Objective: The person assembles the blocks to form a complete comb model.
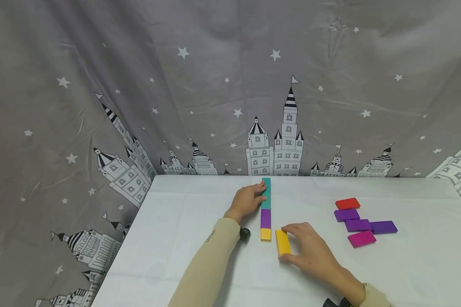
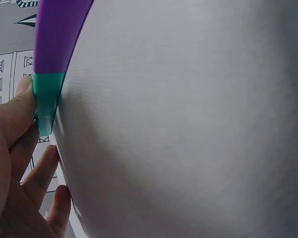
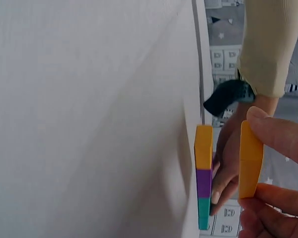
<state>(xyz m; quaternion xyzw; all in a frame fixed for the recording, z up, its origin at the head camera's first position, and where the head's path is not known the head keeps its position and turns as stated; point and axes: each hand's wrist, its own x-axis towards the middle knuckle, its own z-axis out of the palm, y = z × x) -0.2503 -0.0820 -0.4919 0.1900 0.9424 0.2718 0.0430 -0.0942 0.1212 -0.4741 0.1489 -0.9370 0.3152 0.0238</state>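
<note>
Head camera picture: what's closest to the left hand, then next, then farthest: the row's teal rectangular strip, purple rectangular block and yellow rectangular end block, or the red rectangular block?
1. Teal strip: at the far end, touched by the left hand.
2. Purple block: in the middle, after the teal.
3. Yellow end block: at the near end.
4. Red block: away on the right.

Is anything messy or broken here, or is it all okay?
Nothing looks broken or spilled. A bit messy, though: five loose blocks on the right of the head view lie at different angles, while the block row by the left hand is nearly straight.
</note>
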